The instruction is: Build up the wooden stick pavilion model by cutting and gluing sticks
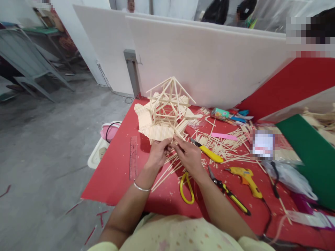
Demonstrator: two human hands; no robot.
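Note:
A small house model (169, 108) built of thin wooden sticks stands on the red tabletop, with an open pointed frame above flared, stick-covered roof panels. At its near edge my left hand (158, 153) is closed, the thumb lying along the front panel. My right hand (190, 156) is beside it, its thumb and fingers pinched at the same edge near a corner strip. The fingertips of both hands nearly meet. Any small piece between the right fingers is hidden. Loose wooden sticks (222, 144) are scattered to the right, some reaching under my hands.
Right of my hands lie a yellow utility knife (211, 153), yellow-handled scissors (186, 190), pliers-like cutters (230, 191) and a yellow glue gun (246, 177) with a cord. A clear ruler (133, 157) lies left. White boards (204, 62) rise behind the table (112, 174).

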